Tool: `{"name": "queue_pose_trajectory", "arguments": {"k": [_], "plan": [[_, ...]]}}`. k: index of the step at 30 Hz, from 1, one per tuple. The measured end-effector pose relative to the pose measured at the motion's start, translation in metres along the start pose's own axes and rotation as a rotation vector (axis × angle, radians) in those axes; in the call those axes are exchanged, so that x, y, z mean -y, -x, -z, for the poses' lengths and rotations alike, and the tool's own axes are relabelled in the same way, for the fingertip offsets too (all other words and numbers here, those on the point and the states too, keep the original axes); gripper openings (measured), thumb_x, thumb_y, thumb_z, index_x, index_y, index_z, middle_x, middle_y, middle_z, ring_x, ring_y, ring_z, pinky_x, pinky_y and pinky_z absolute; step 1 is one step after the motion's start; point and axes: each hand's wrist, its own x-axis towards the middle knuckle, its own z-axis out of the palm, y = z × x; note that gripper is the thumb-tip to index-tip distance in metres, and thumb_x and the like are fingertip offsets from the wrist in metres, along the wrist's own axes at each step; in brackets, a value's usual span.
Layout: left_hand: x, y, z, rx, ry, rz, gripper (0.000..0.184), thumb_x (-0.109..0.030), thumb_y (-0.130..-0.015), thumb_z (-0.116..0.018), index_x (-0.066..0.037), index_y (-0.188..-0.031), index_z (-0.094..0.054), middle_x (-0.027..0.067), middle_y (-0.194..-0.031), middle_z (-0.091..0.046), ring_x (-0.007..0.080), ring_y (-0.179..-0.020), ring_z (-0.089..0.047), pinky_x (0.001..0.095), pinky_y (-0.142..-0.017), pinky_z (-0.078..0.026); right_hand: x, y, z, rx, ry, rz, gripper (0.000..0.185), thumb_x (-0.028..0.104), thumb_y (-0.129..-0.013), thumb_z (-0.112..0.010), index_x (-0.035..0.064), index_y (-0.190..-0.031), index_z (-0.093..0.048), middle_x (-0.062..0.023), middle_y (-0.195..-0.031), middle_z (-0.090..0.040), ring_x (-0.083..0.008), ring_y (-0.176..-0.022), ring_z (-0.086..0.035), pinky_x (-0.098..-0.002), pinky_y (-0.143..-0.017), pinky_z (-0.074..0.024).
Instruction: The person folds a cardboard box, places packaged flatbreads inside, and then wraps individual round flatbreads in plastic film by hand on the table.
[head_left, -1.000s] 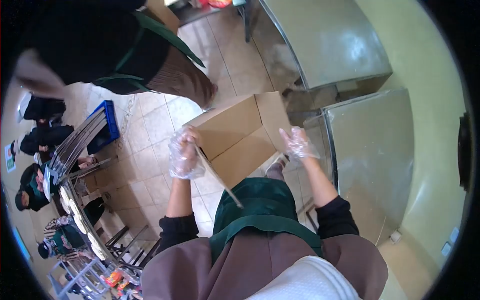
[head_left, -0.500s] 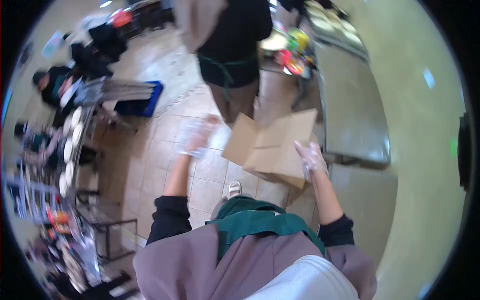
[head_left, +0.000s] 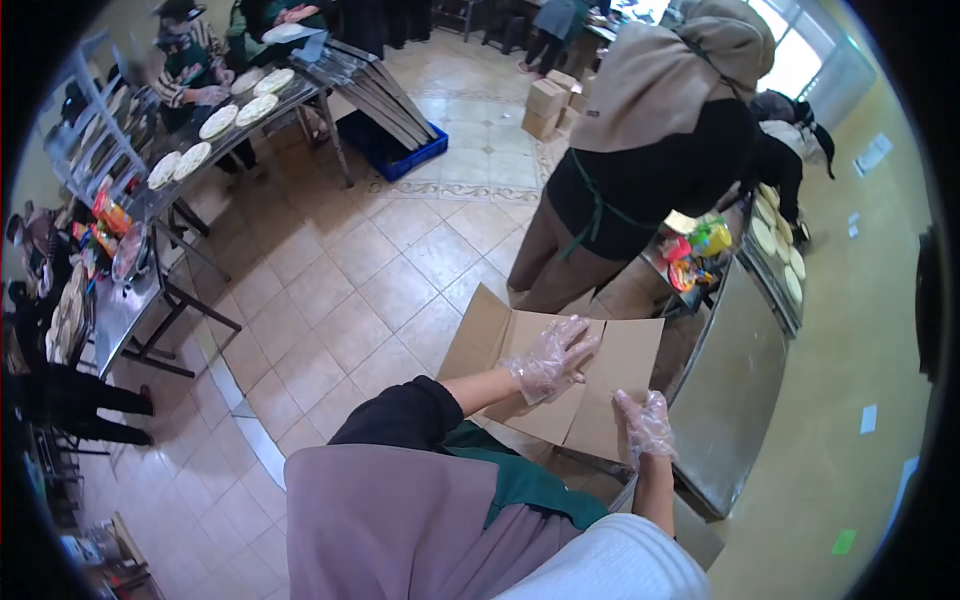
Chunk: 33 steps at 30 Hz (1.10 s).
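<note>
A brown cardboard box [head_left: 625, 350] is in front of me, with one flap standing out at its left side. My left hand [head_left: 550, 360], in a clear plastic glove, lies on the cardboard with its fingers spread. At the box's right edge is my right hand [head_left: 648, 425], also gloved, with its thumb against the cardboard and its fingers wrapped at the edge. The underside of the box is hidden.
Just beyond the box a person [head_left: 650, 150] stands with their back to me. A metal table [head_left: 735, 370] runs along the right wall. At the left, people work at a table [head_left: 150, 205] with flat dough rounds. A blue crate [head_left: 425, 152] holds trays.
The view has swung left and up. My left hand, earlier raised beside the box, now rests on it. The box's flaps have been pressed flatter, and my right hand remains at its right edge.
</note>
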Motion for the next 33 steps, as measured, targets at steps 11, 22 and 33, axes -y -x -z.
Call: {"name": "queue_pose_trajectory", "arguments": {"k": [11, 22, 33], "plan": [[0.006, 0.046, 0.086, -0.120, -0.070, 0.133, 0.037, -0.024, -0.072, -0.068, -0.008, -0.103, -0.056, 0.0183, -0.104, -0.052, 0.0367, -0.094, -0.053, 0.0445, -0.080, -0.044, 0.031, -0.027, -0.062, 0.328, -0.081, 0.027, 0.028, 0.016, -0.080, -0.067, -0.0032, -0.096, -0.055, -0.0094, -0.084, -0.061, -0.0136, -0.069, -0.057, -0.0283, -0.058, -0.0471], [-0.005, 0.083, 0.177, 0.265, 0.194, 0.477, 0.049, -0.047, -0.074, -0.065, -0.001, -0.084, -0.054, 0.0186, -0.086, -0.054, 0.0361, -0.080, -0.053, 0.0432, -0.068, -0.042, 0.066, -0.031, -0.098, 0.275, -0.067, -0.066, 0.042, 0.020, -0.077, -0.069, -0.0034, -0.106, -0.049, -0.0126, -0.092, -0.060, -0.0197, -0.080, -0.059, -0.0327, -0.067, -0.0487], [-0.048, 0.143, 0.172, 0.253, -0.216, 0.171, 0.050, -0.014, -0.082, -0.056, -0.019, -0.130, -0.046, 0.0118, -0.075, -0.052, 0.0288, -0.068, -0.054, 0.0395, -0.059, -0.044, 0.043, -0.076, -0.115, 0.032, -0.498, -0.044, 0.041, 0.010, -0.080, -0.065, -0.0056, -0.112, -0.044, -0.0136, -0.101, -0.058, -0.0243, -0.091, -0.058, -0.0342, -0.079, -0.0483]]}}
